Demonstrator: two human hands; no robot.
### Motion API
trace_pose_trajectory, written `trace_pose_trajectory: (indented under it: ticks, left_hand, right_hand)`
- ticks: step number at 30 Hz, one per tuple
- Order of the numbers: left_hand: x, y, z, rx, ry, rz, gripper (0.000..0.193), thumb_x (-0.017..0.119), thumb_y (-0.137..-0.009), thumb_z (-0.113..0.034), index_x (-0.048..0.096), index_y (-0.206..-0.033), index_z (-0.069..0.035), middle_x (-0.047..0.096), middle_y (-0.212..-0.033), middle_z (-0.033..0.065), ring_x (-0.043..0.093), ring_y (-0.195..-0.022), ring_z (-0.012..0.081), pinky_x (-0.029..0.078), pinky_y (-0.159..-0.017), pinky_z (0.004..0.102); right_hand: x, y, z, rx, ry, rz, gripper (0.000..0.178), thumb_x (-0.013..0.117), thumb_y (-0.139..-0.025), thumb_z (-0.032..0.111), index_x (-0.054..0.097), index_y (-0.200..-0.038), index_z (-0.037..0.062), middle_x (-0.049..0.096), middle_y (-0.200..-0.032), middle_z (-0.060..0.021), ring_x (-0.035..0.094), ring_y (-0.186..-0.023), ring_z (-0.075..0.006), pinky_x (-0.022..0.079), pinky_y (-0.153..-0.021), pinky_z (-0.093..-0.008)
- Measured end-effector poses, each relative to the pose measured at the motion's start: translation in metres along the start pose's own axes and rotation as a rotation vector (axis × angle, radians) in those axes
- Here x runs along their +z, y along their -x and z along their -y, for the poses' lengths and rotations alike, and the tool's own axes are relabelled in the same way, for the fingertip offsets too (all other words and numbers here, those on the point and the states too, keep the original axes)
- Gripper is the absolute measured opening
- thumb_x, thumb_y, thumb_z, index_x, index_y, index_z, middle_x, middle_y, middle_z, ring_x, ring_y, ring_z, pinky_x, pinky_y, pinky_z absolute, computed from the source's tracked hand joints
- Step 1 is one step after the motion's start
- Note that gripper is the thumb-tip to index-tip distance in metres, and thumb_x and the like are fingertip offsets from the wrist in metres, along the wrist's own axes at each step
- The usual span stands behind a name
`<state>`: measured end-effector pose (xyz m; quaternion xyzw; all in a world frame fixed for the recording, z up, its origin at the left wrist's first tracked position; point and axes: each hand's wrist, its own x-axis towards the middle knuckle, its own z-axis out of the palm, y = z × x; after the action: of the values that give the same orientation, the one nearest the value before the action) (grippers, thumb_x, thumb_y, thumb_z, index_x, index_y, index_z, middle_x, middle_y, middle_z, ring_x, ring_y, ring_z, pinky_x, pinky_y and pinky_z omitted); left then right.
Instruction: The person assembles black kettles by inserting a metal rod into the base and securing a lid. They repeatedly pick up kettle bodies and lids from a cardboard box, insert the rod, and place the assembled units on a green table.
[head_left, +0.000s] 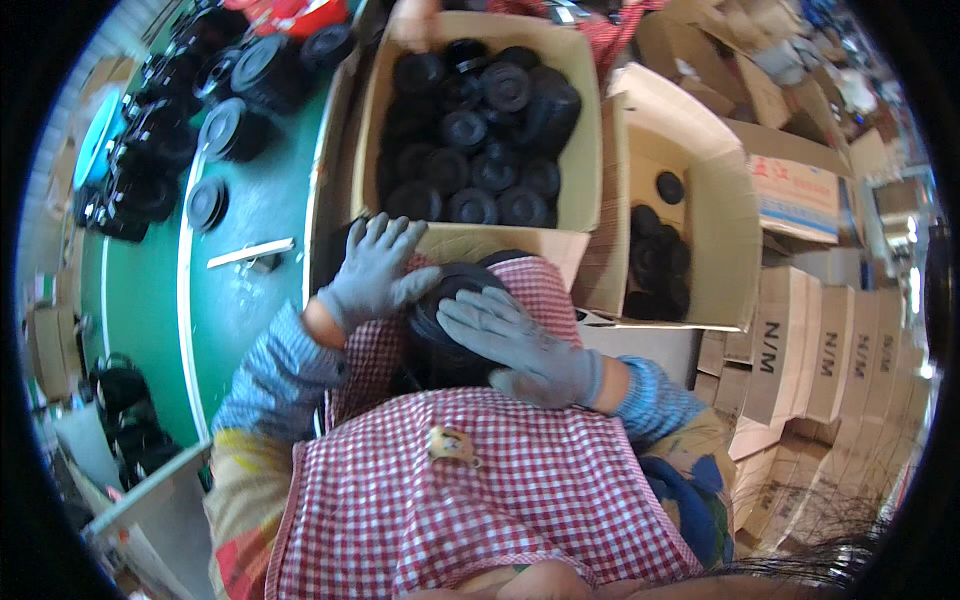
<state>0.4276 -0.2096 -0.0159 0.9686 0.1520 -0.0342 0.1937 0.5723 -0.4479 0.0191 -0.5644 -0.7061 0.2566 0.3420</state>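
At the left, a green counter [240, 345] is lined with black lidded jars [268, 75]. Ahead of the lap, an open cardboard box [590, 130] is filled with similar black containers; to its right, a narrower carton [722, 235] is partly filled with black discs [658, 250]. On the lap, covered by a red-and-white checked apron [480, 430], a black round container [428, 333] is held between two gray-gloved hands. Its top is covered by the right hand [525, 345], fingers extended and lying nearly together. The left hand [372, 275] is placed beside it, fingers spread, thumb toward the rim. A white strip [250, 252] is left on the counter.
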Motion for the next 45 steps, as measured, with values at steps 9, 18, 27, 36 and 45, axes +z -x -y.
trace_pose_trajectory:
  ticks: [9, 18, 27, 36, 45]
  left_hand:
    - [0.022, -0.105, -0.039, 0.052, 0.299, 0.361, 0.034, 0.06, -0.099, -0.034, 0.07, -0.11, -0.004, 0.072, -0.108, 0.0188, 0.069, -0.102, 0.0358, 0.052, -0.088, 0.0485]
    - [0.067, -0.094, -0.011, 0.381, 0.905, 0.362, 0.039, 0.065, -0.097, -0.025, 0.062, -0.131, -0.006, 0.067, -0.126, 0.0179, 0.065, -0.115, 0.0292, 0.051, -0.099, 0.0447]
    - [0.022, -0.072, -0.019, 0.76, 0.047, 0.12, 0.038, 0.048, -0.106, -0.027, 0.053, -0.141, -0.015, 0.053, -0.141, 0.0099, 0.057, -0.126, 0.032, 0.049, -0.104, 0.0427]
    - [0.021, -0.074, 0.002, 0.162, 0.835, -0.129, 0.036, 0.064, -0.098, -0.029, 0.064, -0.123, -0.003, 0.068, -0.112, 0.0138, 0.067, -0.105, 0.0268, 0.052, -0.092, 0.0394]
    - [-0.059, 0.121, 0.229, -0.638, -0.26, 0.111, 0.027, 0.068, -0.089, -0.027, 0.069, -0.111, -0.011, 0.069, -0.111, 0.0182, 0.064, -0.103, 0.0383, 0.05, -0.088, 0.0477]
  right_hand:
    - [0.01, -0.087, 0.021, -0.259, 0.129, 0.257, 0.093, 0.049, -0.089, 0.075, 0.033, -0.159, 0.0159, 0.024, -0.167, -0.0172, 0.017, -0.154, -0.0376, 0.003, -0.122, -0.0604]
    - [-0.013, -0.066, -0.034, -0.114, 0.2, 0.209, 0.088, 0.063, -0.083, 0.068, 0.047, -0.152, 0.017, 0.032, -0.163, -0.0148, 0.015, -0.155, -0.0378, 0.001, -0.122, -0.0622]
    - [-0.043, -0.057, -0.075, -0.411, 0.373, 0.074, 0.076, 0.066, -0.076, 0.062, 0.066, -0.131, 0.0097, 0.055, -0.137, -0.0194, 0.041, -0.138, -0.04, 0.024, -0.112, -0.0617]
    - [-0.029, -0.068, -0.027, -0.224, 0.253, -0.062, 0.071, 0.044, -0.098, 0.065, 0.056, -0.145, 0.0143, 0.036, -0.16, -0.0166, 0.028, -0.149, -0.0382, 0.01, -0.119, -0.0636]
    - [-0.048, -0.06, -0.066, -0.044, 0.177, -0.342, 0.056, 0.061, -0.096, 0.039, 0.059, -0.139, 0.0045, 0.054, -0.144, -0.0191, 0.049, -0.134, -0.0385, 0.034, -0.115, -0.0522]
